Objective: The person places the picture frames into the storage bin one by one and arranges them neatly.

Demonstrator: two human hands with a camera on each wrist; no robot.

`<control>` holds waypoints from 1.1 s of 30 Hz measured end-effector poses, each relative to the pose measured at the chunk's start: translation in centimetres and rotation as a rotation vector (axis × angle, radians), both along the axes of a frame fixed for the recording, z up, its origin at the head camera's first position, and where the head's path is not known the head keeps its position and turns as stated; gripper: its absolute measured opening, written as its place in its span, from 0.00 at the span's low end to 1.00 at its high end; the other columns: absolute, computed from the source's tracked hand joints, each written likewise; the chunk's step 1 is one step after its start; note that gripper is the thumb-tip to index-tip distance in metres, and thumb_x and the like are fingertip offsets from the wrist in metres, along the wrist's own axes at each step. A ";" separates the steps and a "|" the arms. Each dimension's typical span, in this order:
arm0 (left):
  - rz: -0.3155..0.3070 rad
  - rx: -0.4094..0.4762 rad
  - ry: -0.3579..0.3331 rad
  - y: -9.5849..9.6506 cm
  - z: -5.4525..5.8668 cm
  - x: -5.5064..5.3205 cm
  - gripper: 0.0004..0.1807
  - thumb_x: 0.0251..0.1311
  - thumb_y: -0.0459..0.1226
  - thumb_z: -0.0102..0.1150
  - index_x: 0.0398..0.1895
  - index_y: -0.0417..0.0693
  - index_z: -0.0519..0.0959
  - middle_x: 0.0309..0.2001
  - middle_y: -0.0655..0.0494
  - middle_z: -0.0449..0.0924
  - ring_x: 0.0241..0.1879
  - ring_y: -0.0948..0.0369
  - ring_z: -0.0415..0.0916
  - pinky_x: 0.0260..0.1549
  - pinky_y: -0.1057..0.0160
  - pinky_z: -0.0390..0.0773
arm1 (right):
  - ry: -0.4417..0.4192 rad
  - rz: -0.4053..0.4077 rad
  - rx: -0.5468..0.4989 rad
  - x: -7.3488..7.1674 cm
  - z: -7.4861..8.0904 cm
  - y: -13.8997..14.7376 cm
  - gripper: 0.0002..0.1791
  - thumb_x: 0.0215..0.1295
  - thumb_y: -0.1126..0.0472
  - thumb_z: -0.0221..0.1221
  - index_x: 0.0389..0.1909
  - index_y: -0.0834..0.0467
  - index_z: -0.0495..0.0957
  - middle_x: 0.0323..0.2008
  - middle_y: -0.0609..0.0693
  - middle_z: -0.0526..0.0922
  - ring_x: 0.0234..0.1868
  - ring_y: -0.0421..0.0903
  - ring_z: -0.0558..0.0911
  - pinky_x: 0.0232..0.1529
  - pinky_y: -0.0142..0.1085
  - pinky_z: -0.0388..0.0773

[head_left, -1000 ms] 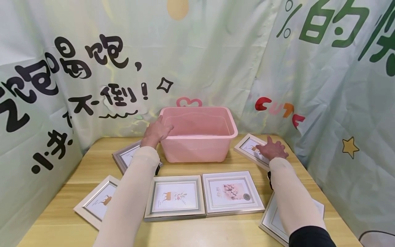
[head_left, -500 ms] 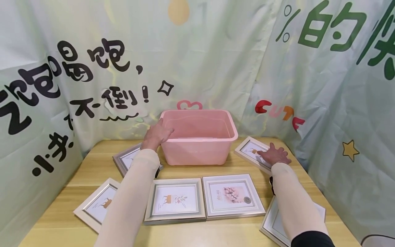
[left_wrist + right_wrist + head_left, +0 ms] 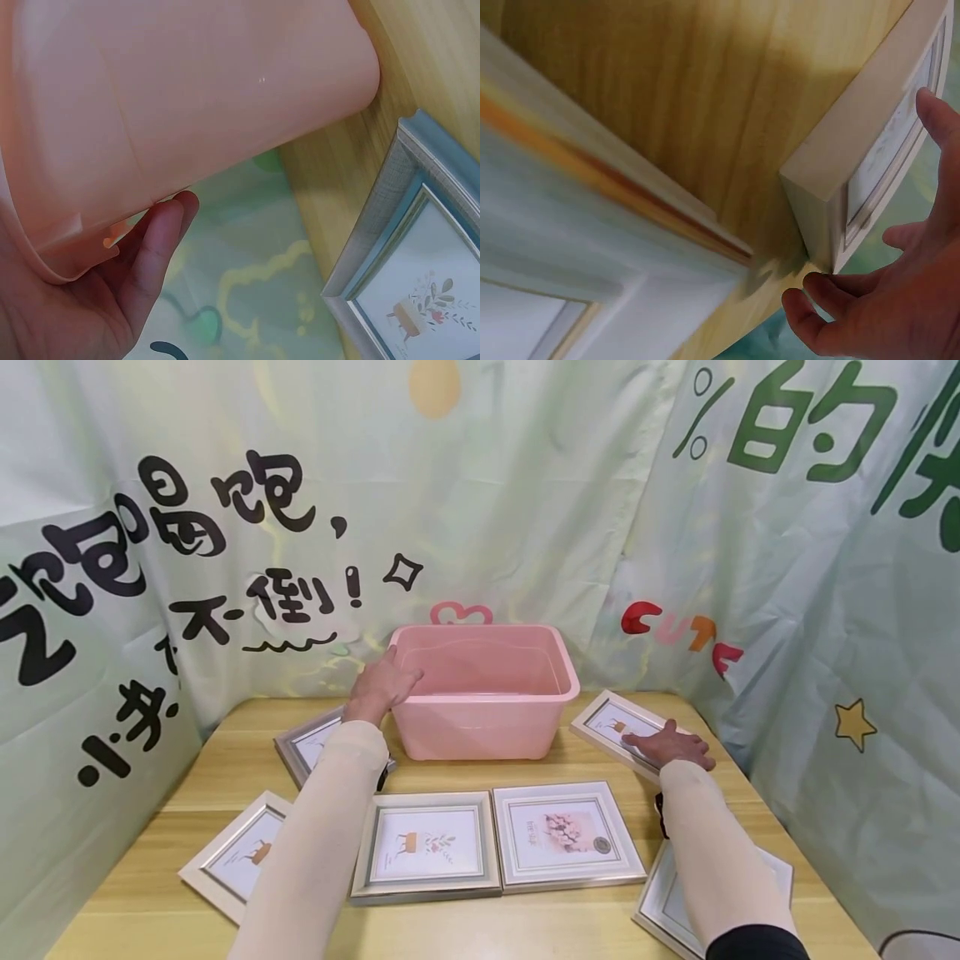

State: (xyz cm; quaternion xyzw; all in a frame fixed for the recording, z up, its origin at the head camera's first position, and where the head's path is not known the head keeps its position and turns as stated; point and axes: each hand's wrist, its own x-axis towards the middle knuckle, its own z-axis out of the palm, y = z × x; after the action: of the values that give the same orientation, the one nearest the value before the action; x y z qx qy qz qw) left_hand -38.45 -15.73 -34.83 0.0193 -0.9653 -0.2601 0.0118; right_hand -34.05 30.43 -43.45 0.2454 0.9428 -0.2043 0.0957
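Note:
A pink plastic bin (image 3: 480, 731) stands upright at the back of the table. My left hand (image 3: 378, 687) grips its left rim, and in the left wrist view the fingers (image 3: 161, 236) curl under the rim against the outer wall. At the back right lies a light-framed picture frame (image 3: 600, 727) with a deer print. Over its near right end my right hand (image 3: 671, 747) hovers with fingers spread. In the right wrist view the thumb (image 3: 934, 116) is above the frame's face and other fingers are by its end; whether they touch cannot be told.
Two picture frames lie side by side in front: a deer print (image 3: 427, 843) and a pink flower print (image 3: 566, 835). Others, partly covered by the arms, include a grey frame (image 3: 307, 743), a front-left frame (image 3: 236, 852) and a front-right frame (image 3: 671, 902). A printed curtain (image 3: 510, 485) encloses the table.
My right hand has shifted slightly right and nearer, its fingers now lower and flatter beside the frame. The left hand stays on the bin's rim.

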 end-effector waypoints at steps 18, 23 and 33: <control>0.008 -0.008 -0.015 0.1 0.1 0.0 0.47 0.62 0.64 0.39 0.79 0.55 0.40 0.74 0.37 0.54 0.67 0.34 0.60 0.65 0.39 0.63 | 0.064 -0.104 -0.022 -0.7 -1.6 0.1 0.58 0.52 0.34 0.60 0.71 0.67 0.45 0.61 0.83 0.52 0.62 0.76 0.56 0.59 0.67 0.60; 0.006 -0.016 -0.010 0.1 0.1 0.0 0.47 0.62 0.64 0.39 0.79 0.54 0.40 0.75 0.38 0.53 0.68 0.34 0.59 0.65 0.39 0.62 | 0.095 -0.119 -0.048 -0.7 -1.2 -0.5 0.57 0.53 0.39 0.62 0.71 0.67 0.44 0.63 0.83 0.49 0.65 0.77 0.51 0.61 0.69 0.59; 0.012 -0.028 -0.011 0.0 0.0 -0.2 0.47 0.62 0.65 0.38 0.79 0.55 0.41 0.74 0.37 0.54 0.68 0.34 0.60 0.65 0.38 0.63 | 0.072 -0.135 -0.076 -0.9 -0.8 -1.1 0.55 0.54 0.40 0.61 0.70 0.70 0.46 0.59 0.82 0.54 0.60 0.75 0.57 0.58 0.65 0.65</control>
State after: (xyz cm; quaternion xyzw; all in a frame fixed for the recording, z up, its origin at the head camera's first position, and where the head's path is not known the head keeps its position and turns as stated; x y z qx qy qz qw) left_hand -38.62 -15.72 -34.87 0.0266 -0.9688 -0.2464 0.0082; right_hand -35.00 29.30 -44.27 0.2970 0.9186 -0.2545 0.0570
